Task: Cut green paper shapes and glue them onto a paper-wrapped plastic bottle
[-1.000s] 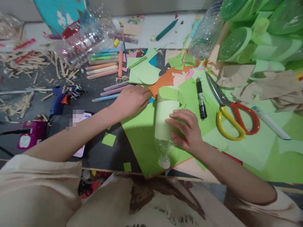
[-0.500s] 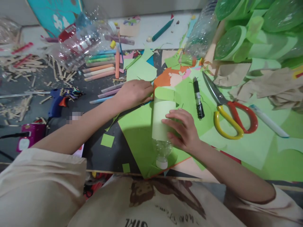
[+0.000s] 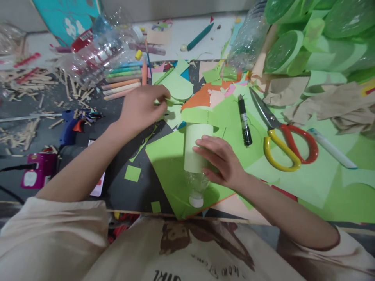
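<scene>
A clear plastic bottle [image 3: 197, 181] lies on green paper, its white cap [image 3: 196, 200] pointing toward me. Pale green paper [image 3: 196, 136] wraps its body, and a rounded green paper piece [image 3: 197, 114] sits at the far end. My right hand [image 3: 221, 162] holds the bottle from the right, fingers over the wrap and thumb lower down. Off to the left of the bottle, my left hand [image 3: 145, 106] hovers with bent fingers, thumb and forefinger close together. Something thin and greenish shows at the fingertips; I cannot make it out.
Scissors [image 3: 283, 136] and a black pen [image 3: 245, 121] lie right of the bottle. Left are a blue glue gun [image 3: 69, 127], a phone [image 3: 98, 185], a purple box [image 3: 36, 169] and wooden sticks [image 3: 29, 130]. Coloured markers [image 3: 121, 84] lie behind; green bottles [image 3: 284, 50] stand back right.
My left hand has moved left, away from the bottle's far end. The bottle has shifted slightly left with my right hand on it. The phone is more exposed.
</scene>
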Demonstrator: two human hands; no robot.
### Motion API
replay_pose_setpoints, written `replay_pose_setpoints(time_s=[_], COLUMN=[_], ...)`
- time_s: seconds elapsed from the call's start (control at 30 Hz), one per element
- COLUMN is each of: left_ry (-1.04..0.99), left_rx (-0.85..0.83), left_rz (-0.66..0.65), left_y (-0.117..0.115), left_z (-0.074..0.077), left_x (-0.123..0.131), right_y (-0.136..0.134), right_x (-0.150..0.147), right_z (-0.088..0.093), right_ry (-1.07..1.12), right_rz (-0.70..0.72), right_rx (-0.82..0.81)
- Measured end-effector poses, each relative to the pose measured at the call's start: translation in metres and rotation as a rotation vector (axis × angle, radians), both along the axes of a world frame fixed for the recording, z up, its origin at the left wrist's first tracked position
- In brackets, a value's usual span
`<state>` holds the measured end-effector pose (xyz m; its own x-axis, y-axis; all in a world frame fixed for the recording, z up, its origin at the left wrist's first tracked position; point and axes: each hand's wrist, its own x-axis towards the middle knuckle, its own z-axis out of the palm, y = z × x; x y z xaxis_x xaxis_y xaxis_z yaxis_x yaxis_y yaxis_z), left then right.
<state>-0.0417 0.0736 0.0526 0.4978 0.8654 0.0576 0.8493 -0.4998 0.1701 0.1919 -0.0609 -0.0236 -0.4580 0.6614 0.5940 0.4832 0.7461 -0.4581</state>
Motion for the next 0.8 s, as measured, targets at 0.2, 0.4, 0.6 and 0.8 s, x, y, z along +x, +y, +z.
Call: replay_pose_setpoints(time_s=[0.2, 0.4, 0.6, 0.8], left_ry=[-0.57, -0.845, -0.805, -0.837], left_rx=[-0.036, -0.162, -0.098, 0.014], left_rz=[0.006, -0.239, -0.26, -0.342], left_y=[-0.061, -0.1, -0.102, -0.105], left_z=[0.01, -0.02, -0.027, -0.037], left_x=[-0.002, 0.031, 0.045, 0.032], right_y=[-0.001, 0.001, -0.002, 0.0], right_x=[-0.002, -0.004, -0.01, -0.009], right_z=[0.0, -0.001, 0.005, 0.013], right_ry=[0.04, 0.495, 0.652, 0.82], right_rz=[0.063, -0.041, -0.134, -0.194], right_rx=[-0.065, -0.173, -0.406, -0.742])
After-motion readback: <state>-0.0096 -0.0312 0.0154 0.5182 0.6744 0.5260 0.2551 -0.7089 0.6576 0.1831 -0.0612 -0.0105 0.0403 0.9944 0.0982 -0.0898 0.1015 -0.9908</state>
